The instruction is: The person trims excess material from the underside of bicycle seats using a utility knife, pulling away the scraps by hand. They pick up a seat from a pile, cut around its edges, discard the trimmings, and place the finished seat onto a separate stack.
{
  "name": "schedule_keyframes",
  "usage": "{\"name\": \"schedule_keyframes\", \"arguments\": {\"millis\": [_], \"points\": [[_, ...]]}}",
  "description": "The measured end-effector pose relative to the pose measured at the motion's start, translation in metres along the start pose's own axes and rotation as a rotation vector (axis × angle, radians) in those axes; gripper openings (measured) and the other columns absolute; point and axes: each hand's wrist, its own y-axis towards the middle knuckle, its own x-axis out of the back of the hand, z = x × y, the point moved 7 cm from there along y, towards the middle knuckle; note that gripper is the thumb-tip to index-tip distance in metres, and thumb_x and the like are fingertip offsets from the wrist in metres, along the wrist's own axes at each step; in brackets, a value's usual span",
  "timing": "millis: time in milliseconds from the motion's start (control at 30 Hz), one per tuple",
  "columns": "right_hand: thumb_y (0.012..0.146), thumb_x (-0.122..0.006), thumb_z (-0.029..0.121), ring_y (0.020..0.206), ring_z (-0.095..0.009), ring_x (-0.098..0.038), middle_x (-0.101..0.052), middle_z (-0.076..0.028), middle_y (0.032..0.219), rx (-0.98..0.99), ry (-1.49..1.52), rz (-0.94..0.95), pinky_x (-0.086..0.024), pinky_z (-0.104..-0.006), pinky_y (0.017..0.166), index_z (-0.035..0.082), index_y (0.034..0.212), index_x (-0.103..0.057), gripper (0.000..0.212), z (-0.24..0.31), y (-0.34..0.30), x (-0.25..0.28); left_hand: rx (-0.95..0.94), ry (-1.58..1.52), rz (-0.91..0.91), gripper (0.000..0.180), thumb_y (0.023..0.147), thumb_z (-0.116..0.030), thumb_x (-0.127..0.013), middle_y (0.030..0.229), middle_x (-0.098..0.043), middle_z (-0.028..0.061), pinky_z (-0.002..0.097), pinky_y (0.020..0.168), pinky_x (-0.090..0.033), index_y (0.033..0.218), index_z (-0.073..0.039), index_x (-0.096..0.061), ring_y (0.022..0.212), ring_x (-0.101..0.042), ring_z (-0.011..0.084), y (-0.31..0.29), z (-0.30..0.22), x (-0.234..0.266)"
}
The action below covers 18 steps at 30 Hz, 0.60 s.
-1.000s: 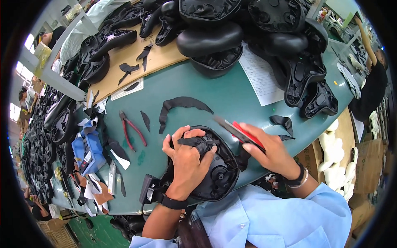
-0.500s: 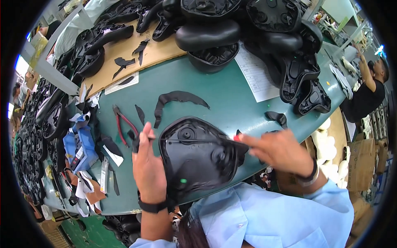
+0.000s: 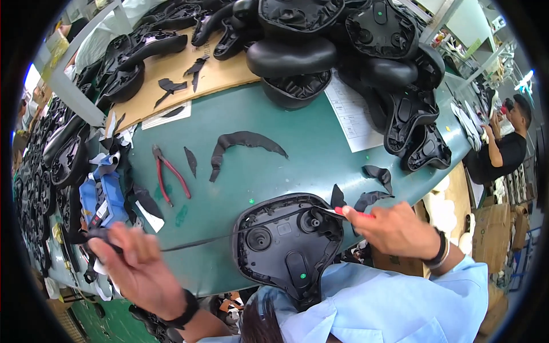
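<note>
A black bicycle saddle lies underside up at the table's near edge, its narrow end against my blue shirt. My left hand, blurred, is out to the left with its fingers closed on a long black strip of covering material. Stretched taut, the strip runs across to the saddle's far rim. At the saddle's right rim, my right hand grips a red-handled knife, its thin metal blade touching the edge where the strip meets it. Black offcuts lie beside that hand.
Red-handled pliers and a curved black offcut lie on the green table. A blue container stands at left. Piled saddles, cardboard and a printed sheet are farther back. Another person works at far right.
My left hand has swung down and left from beside the saddle, drawing the black strip out long. The saddle has turned and shifted right. My right hand stays at its right rim with the knife.
</note>
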Motion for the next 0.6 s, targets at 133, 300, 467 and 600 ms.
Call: {"name": "schedule_keyframes", "arguments": {"millis": [133, 300, 467, 600], "points": [[0.082, -0.064, 0.021, 0.05, -0.026, -0.053, -0.051, -0.005, 0.061, -0.141, 0.057, -0.015, -0.038, -0.0366, 0.045, 0.019, 0.13, -0.051, 0.05, 0.003, 0.006, 0.0, -0.445, 1.613, 1.0, 0.024, 0.078, -0.022, -0.07, 0.089, -0.057, 0.0097, 0.0308, 0.058, -0.042, 0.082, 0.001, -0.064, 0.064, -0.053, 0.0229, -0.013, 0.057, -0.074], [0.085, -0.063, 0.024, 0.057, -0.029, -0.058, -0.058, -0.007, 0.065, 0.032, 0.226, 0.041, -0.04, -0.0402, 0.048, 0.018, 0.127, -0.053, 0.044, -0.016, 0.046, 0.008, -0.118, 0.893, 1.544, 0.023, 0.083, -0.021, -0.067, 0.091, -0.062, 0.0126, 0.0364, 0.064, -0.045, 0.093, -0.001, -0.065, 0.074, -0.06, 0.0277, -0.053, 0.119, -0.089], [0.084, -0.063, 0.024, 0.054, -0.027, -0.057, -0.056, -0.006, 0.062, 0.043, 0.178, -0.035, -0.038, -0.0384, 0.046, 0.017, 0.123, -0.055, 0.04, -0.012, 0.042, 0.011, 0.704, 0.735, 1.3, 0.02, 0.09, -0.018, -0.061, 0.084, -0.065, 0.0076, 0.0269, 0.065, -0.046, 0.087, 0.001, -0.062, 0.074, -0.061, 0.0152, -0.062, 0.146, -0.073], [0.083, -0.063, 0.022, 0.051, -0.025, -0.055, -0.052, -0.005, 0.059, 0.048, -0.074, -0.01, -0.037, -0.0382, 0.043, 0.017, 0.128, -0.052, 0.047, 0.003, 0.042, 0.011, -0.013, 0.704, 0.981, 0.026, 0.09, -0.026, -0.061, 0.065, -0.055, 0.0047, 0.0268, 0.054, -0.04, 0.085, 0.0, -0.061, 0.058, -0.05, 0.0126, -0.028, 0.12, -0.085]]}}
